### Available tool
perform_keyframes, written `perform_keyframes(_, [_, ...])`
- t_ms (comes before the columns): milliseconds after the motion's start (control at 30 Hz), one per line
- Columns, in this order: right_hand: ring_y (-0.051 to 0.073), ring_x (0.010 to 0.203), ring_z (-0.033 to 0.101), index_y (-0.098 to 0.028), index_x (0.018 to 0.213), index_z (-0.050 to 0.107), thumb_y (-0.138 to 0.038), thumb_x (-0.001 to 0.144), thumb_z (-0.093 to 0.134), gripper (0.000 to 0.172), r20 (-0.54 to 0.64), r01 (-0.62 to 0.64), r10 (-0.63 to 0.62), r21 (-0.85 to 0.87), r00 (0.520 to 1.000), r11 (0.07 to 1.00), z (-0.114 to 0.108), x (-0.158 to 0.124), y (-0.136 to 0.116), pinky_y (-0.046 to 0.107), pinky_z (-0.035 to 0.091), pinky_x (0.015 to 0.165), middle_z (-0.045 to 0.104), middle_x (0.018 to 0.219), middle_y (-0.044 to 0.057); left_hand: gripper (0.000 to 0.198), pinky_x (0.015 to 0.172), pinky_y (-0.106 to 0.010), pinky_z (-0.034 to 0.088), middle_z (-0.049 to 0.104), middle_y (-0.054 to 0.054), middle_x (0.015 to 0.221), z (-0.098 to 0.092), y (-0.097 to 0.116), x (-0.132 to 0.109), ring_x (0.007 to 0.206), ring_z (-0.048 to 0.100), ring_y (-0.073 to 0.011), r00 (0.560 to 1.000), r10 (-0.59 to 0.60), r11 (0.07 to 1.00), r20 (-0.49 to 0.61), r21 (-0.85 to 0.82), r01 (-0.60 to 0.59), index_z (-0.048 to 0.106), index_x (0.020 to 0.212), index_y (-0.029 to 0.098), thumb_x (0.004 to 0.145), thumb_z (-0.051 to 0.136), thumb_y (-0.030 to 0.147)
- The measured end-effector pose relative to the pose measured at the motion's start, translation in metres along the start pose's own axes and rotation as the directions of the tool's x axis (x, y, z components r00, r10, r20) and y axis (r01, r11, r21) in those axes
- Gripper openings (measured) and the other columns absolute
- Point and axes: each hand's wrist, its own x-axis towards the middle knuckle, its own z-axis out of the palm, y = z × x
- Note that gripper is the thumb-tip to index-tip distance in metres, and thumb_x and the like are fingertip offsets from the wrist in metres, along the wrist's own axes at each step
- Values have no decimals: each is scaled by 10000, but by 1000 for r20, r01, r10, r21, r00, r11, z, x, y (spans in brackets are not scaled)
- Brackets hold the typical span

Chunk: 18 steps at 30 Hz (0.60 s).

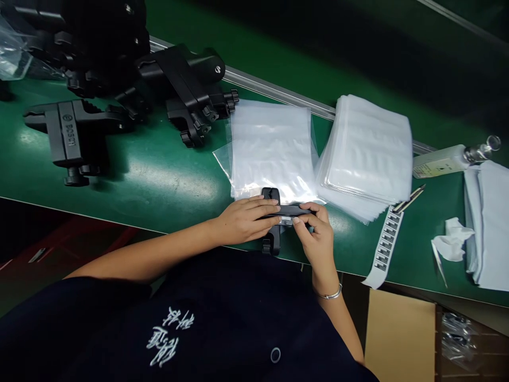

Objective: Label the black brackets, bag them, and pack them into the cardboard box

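Note:
A black plastic clamp [271,195] is between my hands at the table's front edge, over the near end of some clear plastic bags [274,143]. My left hand [250,218] lies across it from the left, its fingers closed over the body. From the right, my right hand [318,231] grips the clamp's end, thumb and fingers pinched near a small whitish label [286,220] on its side. The fingers hide much of the clamp.
More black clamps [66,132] lie at the left, one marked BOSCH. To the right are a bag stack [368,148], a bottle [441,162], a label strip [385,244], tweezers [411,197] and crumpled paper [453,239]. A cardboard box [400,334] stands below the edge.

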Motion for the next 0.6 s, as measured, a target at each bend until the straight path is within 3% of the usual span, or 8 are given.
perform_keyframes(133, [254,1063,620,-236,748,708,-342,921,588,236,-69,-21,28,94,997,995,-14,0,12,465,494,943,669,1065,64,208,956,-374,570,737,-50,1135,-4,-1,1,1141,668,-206,997,-23,1000,69,-2,23,673,1107,207,923,576,203])
perform_keyframes(233, [263,1162,613,-269,1000,730,-388,951,549,222,-59,-48,61,200,996,979,-31,0,23,460,534,926,661,1214,67,231,997,-373,532,725,-47,1168,-6,-4,1,1183,639,-196,991,-13,1000,130,3,13,676,1135,224,939,555,227])
perform_keyframes(367, [268,1316,517,-357,1316,598,-381,889,671,434,181,48,-40,-37,983,998,-45,1,28,505,456,1068,586,1405,26,288,1090,-424,420,708,-52,1208,-11,-16,10,1160,632,-202,964,103,995,244,-19,-101,656,1211,238,970,527,326])
perform_keyframes(467, [262,1276,550,-371,1325,590,-368,909,652,421,183,135,-105,-164,977,977,-45,4,27,522,447,1074,627,1359,15,328,1098,-451,367,711,-46,1189,-17,-24,24,1083,644,-208,915,174,985,363,-62,-163,639,1257,252,984,504,375])
perform_keyframes(600, [264,1239,578,-353,1306,608,-380,915,643,394,175,170,-138,-186,975,968,-43,6,26,518,466,1052,652,1323,24,315,1082,-464,337,704,-39,1197,-18,-25,41,1025,637,-208,897,162,986,411,-99,-132,659,1239,266,990,497,372])
